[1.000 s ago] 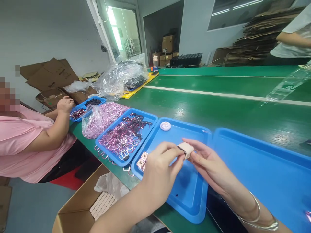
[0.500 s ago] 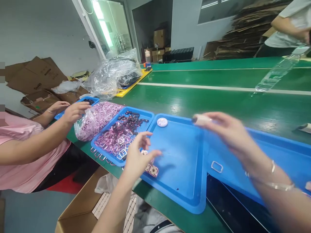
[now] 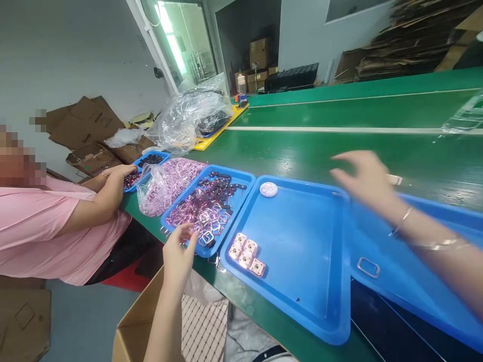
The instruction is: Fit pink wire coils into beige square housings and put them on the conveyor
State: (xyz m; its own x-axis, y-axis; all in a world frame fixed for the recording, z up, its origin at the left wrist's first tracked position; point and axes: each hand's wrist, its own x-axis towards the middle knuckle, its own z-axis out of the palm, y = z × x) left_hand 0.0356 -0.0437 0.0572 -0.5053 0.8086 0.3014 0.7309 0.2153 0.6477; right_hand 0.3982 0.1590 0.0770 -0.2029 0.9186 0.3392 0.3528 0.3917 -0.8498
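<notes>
My left hand (image 3: 179,254) is at the near left corner of the parts tray, its thumb and fingers apart and nothing seen between them. That blue tray (image 3: 241,193) carries a heap of pink and silver metal frames (image 3: 213,218) and black pieces (image 3: 226,186). My right hand (image 3: 364,176), a little blurred, is raised over the far edge of the right-hand tray, thumb and fingers spread, holding nothing visible. Between my hands, the middle blue tray (image 3: 298,231) holds several square white pieces with pink rims (image 3: 245,254) and a round pale disc (image 3: 268,189).
A small pale strip (image 3: 394,179) shows beside my right hand. One loose frame (image 3: 369,268) lies in the right-hand tray (image 3: 422,296). At left, a co-worker in a pink shirt (image 3: 71,221) reaches toward small trays, near a plastic bag of pink parts (image 3: 169,183). An open carton (image 3: 132,322) stands below.
My left hand has moved left, away from the square pieces in the middle tray. The whitish dark-tipped thing in my right fingers is gone, and those fingers have spread. The view has swung left.
</notes>
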